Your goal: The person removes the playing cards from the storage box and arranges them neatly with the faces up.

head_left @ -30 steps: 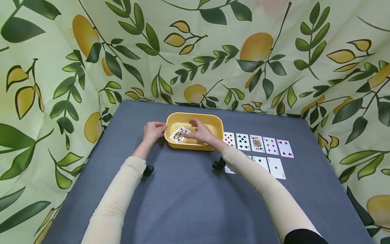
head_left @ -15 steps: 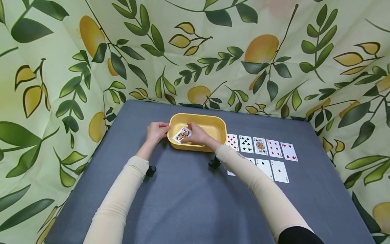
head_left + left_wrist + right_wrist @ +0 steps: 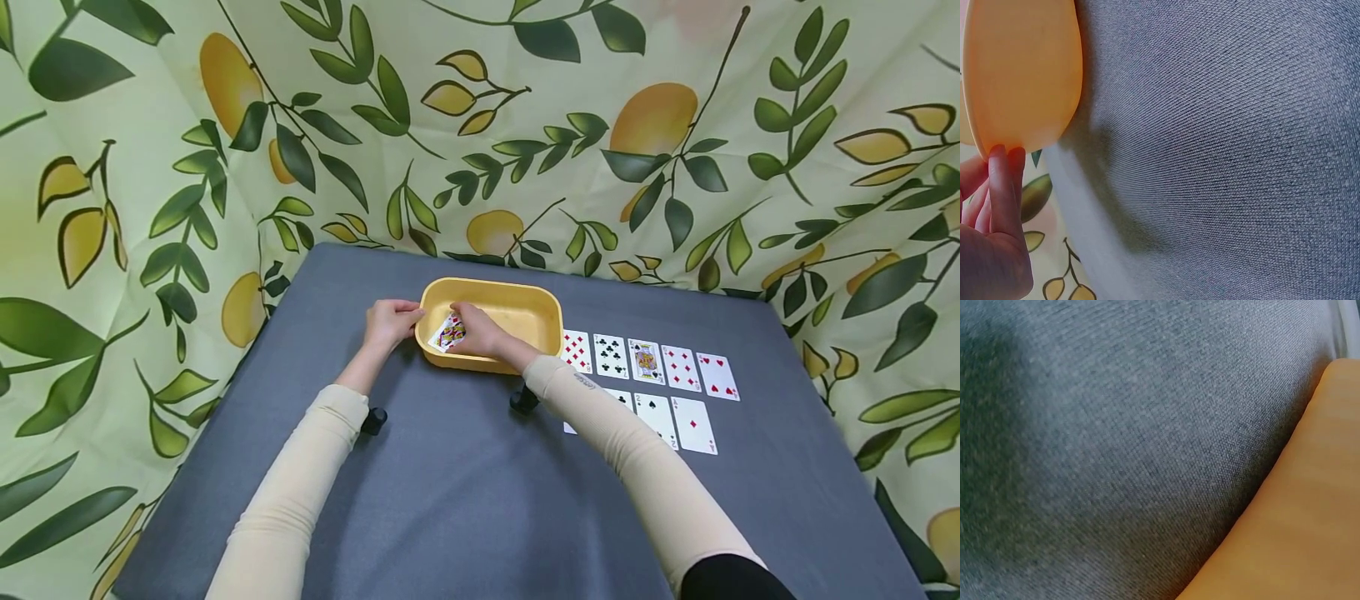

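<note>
My left hand (image 3: 386, 323) pinches the left end of a yellow plastic basin (image 3: 528, 312) at its rim. In the left wrist view, fingertips (image 3: 999, 156) press on the outer wall of the basin (image 3: 1029, 75). Inside the basin at its left end are face playing cards (image 3: 448, 332), overlapping and tilted. My right hand (image 3: 482, 332) reaches in over the near rim, thumb and fingers curled around the cards' right side and covering part of them. The right wrist view shows only the basin's outer wall (image 3: 1297, 512), with the hand out of sight.
To the basin's right lie two rows of face-up playing cards, among them a king (image 3: 646, 361), a heart card (image 3: 717, 377) and an ace of diamonds (image 3: 694, 425). My right sleeve (image 3: 607, 425) hides part of the lower row. Behind the grey table (image 3: 450, 500) hangs a leaf-patterned cloth (image 3: 420, 183).
My right hand has lowered into the basin and its thumb and fingers have closed on the face cards. The left hand keeps its hold on the rim. The head view has shifted slightly.
</note>
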The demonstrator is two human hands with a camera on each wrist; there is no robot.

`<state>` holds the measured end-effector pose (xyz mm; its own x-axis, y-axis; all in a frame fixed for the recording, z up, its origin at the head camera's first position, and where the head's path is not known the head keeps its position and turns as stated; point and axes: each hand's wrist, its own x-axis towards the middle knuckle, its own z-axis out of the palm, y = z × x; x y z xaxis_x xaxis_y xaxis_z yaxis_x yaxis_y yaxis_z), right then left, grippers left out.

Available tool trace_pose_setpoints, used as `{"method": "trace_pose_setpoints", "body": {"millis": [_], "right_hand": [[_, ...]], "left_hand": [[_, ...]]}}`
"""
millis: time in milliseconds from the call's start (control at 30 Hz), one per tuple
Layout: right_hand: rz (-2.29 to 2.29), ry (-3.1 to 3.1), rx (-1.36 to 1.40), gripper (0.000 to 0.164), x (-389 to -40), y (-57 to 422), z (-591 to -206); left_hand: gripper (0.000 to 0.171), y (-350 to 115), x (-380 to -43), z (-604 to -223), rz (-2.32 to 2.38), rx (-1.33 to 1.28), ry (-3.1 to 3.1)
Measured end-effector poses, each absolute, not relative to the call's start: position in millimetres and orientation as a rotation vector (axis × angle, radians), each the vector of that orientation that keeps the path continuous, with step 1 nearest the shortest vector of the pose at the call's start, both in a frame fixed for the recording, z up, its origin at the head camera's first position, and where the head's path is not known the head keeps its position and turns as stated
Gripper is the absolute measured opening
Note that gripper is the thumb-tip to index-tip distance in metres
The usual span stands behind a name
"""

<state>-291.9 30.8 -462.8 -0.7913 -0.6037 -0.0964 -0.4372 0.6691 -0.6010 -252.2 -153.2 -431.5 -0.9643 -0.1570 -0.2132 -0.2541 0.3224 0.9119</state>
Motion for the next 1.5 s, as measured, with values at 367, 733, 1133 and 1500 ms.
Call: {"method": "trace_pose_setpoints", "body": {"millis": [367,733,1133,1500], "right_hand": [[-0.782,2.545,-0.913,0.085,-293,32,-463],[-0.803,2.568,-0.895,0.086,-294,31,-462],[-0.902,2.453,-0.958,0.081,-296,30,-465],[-0.742,2.530,-0.956,0.085,-297,39,-463]], "left_hand": [[0.028,-154,-253,-431,1.726,-0.417,2.455],[0.028,-153,-252,-431,1.739,-0.393,2.468],[0.028,-153,-252,-432,1.730,-0.396,2.477],[0.028,-153,-253,-432,1.714,-0.404,2.492]]}}
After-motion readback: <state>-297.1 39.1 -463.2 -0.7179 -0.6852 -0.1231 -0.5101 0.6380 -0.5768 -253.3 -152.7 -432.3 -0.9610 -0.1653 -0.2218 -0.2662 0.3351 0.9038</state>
